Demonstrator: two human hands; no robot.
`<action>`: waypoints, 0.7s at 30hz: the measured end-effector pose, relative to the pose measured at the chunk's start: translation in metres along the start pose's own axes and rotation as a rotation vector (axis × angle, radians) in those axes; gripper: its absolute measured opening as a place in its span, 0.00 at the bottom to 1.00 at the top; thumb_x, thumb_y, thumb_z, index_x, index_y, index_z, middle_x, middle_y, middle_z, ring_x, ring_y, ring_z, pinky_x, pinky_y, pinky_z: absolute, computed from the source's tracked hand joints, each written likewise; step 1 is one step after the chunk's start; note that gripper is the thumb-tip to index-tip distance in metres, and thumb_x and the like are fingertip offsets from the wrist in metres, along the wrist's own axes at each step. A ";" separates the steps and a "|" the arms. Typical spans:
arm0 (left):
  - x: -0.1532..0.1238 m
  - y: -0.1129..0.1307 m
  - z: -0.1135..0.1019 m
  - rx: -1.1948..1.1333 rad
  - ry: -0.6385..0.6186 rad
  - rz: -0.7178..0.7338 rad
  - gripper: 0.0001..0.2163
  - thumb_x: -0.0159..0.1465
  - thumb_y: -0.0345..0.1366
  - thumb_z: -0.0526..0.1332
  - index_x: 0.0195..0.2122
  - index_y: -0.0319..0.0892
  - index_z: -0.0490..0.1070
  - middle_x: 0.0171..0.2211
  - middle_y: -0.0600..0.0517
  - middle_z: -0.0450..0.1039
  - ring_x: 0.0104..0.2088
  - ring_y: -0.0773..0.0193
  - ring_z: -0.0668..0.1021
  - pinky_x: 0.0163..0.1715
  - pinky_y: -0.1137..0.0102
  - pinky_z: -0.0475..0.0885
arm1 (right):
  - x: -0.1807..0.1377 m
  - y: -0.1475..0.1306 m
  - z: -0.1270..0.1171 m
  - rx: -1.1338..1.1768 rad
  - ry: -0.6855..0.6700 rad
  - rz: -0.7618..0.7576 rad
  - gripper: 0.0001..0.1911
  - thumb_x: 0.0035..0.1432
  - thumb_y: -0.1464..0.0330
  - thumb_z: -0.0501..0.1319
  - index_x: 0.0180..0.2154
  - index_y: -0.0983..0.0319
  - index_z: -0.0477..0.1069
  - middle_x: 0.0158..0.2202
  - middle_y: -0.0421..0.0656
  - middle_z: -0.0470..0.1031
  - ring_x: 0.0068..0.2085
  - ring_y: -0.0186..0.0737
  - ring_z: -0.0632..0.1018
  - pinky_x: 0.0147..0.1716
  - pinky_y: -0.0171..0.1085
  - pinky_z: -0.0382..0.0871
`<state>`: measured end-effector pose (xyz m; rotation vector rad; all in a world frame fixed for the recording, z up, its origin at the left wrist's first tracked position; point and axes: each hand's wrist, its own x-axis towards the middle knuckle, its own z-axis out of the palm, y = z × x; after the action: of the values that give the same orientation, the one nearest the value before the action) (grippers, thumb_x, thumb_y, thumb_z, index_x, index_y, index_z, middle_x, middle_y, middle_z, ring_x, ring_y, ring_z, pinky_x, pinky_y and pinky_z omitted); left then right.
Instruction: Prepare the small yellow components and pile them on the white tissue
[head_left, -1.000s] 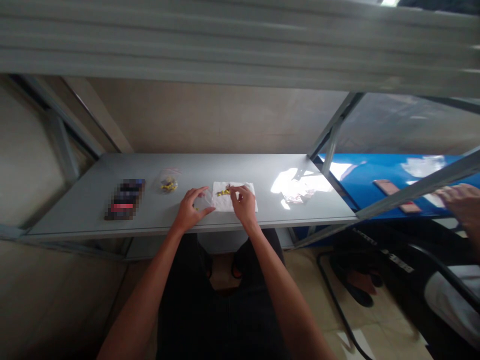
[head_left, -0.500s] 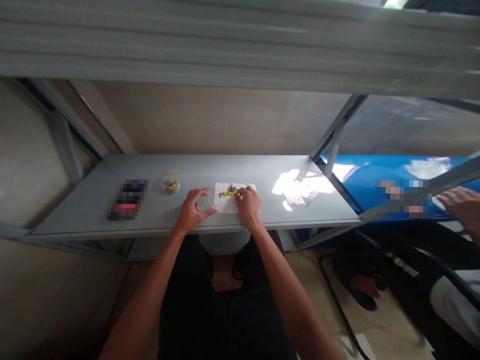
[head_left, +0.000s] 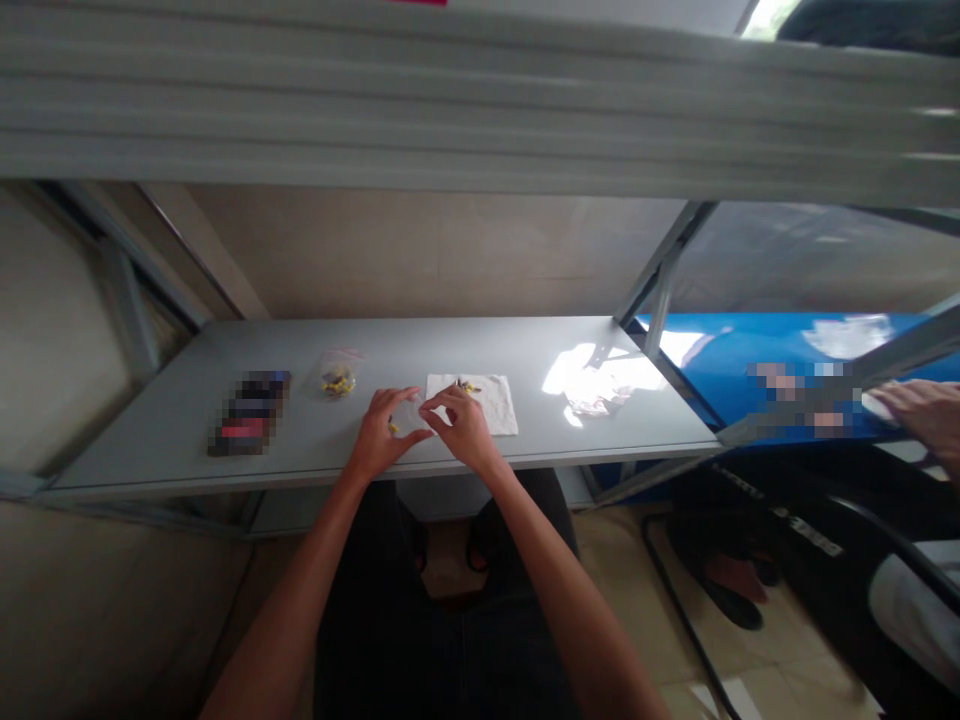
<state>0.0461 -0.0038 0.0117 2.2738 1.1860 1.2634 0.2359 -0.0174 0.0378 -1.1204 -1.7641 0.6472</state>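
Observation:
My left hand [head_left: 382, 432] holds a small clear plastic bag [head_left: 409, 415], thumb and fingers spread around its mouth. A little yellow shows inside the bag, near my palm. At the bag's mouth is my right hand [head_left: 461, 422], its thumb and fingertips pinched together; whatever is between them is too small to make out. Under and beside the right hand lies a white cloth or paper [head_left: 499, 405]. Small yellow and brown pieces [head_left: 469, 386] sit on its far part, partly hidden by my right hand.
A second clear bag with yellow pieces [head_left: 339, 380] lies left on the grey shelf [head_left: 420, 340]. Farther left is a blurred dark object [head_left: 250, 412]. Clear plastic bags [head_left: 596, 395] lie in sunlight at right. Beyond the frame post, another person's hand [head_left: 919, 410] is over a blue table [head_left: 720, 350].
My right hand has moved left from the pieces on the white sheet to the bag's mouth. My left hand stays on the bag. The view has shifted slightly.

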 end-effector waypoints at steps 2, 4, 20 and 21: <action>0.000 0.000 0.000 -0.005 0.006 0.011 0.28 0.61 0.51 0.72 0.59 0.48 0.70 0.51 0.46 0.77 0.52 0.51 0.76 0.56 0.56 0.72 | 0.001 -0.001 0.005 -0.001 -0.010 0.003 0.05 0.62 0.70 0.66 0.37 0.59 0.82 0.35 0.42 0.76 0.31 0.35 0.70 0.36 0.36 0.67; 0.000 -0.001 0.001 -0.006 0.010 0.008 0.28 0.61 0.51 0.72 0.59 0.47 0.70 0.51 0.46 0.77 0.52 0.51 0.76 0.56 0.56 0.72 | 0.001 0.000 0.008 0.009 -0.018 0.013 0.05 0.62 0.71 0.66 0.37 0.59 0.82 0.36 0.42 0.76 0.31 0.34 0.71 0.36 0.36 0.67; -0.001 -0.003 0.000 0.074 -0.003 -0.005 0.29 0.58 0.43 0.75 0.59 0.46 0.70 0.51 0.46 0.77 0.52 0.50 0.76 0.56 0.56 0.71 | 0.008 0.042 -0.019 -0.629 0.081 0.370 0.12 0.68 0.63 0.62 0.48 0.58 0.80 0.47 0.47 0.78 0.45 0.43 0.77 0.41 0.37 0.68; -0.001 -0.003 0.000 0.075 -0.006 -0.007 0.29 0.58 0.43 0.75 0.59 0.46 0.70 0.50 0.46 0.77 0.52 0.50 0.76 0.56 0.56 0.71 | 0.008 0.041 -0.016 -0.656 0.069 0.382 0.13 0.69 0.62 0.61 0.49 0.58 0.80 0.48 0.48 0.78 0.46 0.44 0.77 0.41 0.37 0.68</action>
<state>0.0444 -0.0022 0.0091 2.3223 1.2588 1.2279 0.2658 0.0073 0.0155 -1.9324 -1.7613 0.2304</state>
